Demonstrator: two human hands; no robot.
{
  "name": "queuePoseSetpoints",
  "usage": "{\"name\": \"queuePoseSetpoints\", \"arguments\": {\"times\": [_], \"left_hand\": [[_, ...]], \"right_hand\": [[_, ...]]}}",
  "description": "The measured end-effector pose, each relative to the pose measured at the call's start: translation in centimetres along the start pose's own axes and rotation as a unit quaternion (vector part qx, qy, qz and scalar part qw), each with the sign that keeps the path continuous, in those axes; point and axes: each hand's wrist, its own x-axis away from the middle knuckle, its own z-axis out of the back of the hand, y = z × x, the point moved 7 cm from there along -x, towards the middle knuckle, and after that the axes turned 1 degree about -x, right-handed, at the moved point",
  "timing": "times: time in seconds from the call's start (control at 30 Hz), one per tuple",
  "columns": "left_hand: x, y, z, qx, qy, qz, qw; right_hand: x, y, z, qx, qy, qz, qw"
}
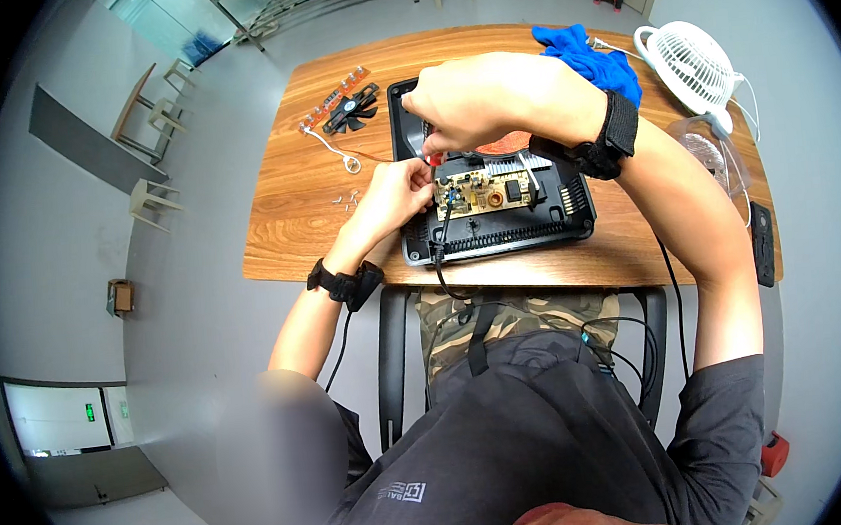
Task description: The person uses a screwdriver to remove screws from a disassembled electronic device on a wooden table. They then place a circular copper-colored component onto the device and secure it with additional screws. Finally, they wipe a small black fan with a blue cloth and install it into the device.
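An opened induction cooker's black housing (497, 243) lies in front of me near the table edge. Inside it sit a tan circuit board (480, 200) with parts and a reddish round coil (505, 144), partly covered by my right arm. My right hand (454, 109) reaches over the housing, its fingers closed round a screwdriver (436, 159) with a red part, held upright over the board's left end. My left hand (401, 193) rests at the housing's left side, fingertips closed together by the board's left edge; what they pinch is hidden.
Left of the housing lie a black fan (351, 109), an orange circuit strip (333, 100), a white cable (335, 149) and several small screws (346, 201). At the right are a blue cloth (590, 60), a white fan (692, 66) and a black remote-like object (762, 243).
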Motion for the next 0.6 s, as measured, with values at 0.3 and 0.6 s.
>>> {"name": "queuePoseSetpoints", "arguments": {"times": [0.3, 0.6], "left_hand": [[-0.1, 1.1, -0.3, -0.150, 0.067, -0.060, 0.985], [0.0, 1.4, -0.4, -0.173, 0.083, -0.054, 0.980]], "right_hand": [[0.6, -0.7, 0.1, 0.007, 0.000, 0.007, 1.000], [0.7, -0.5, 0.4, 0.006, 0.016, -0.012, 1.000]]}}
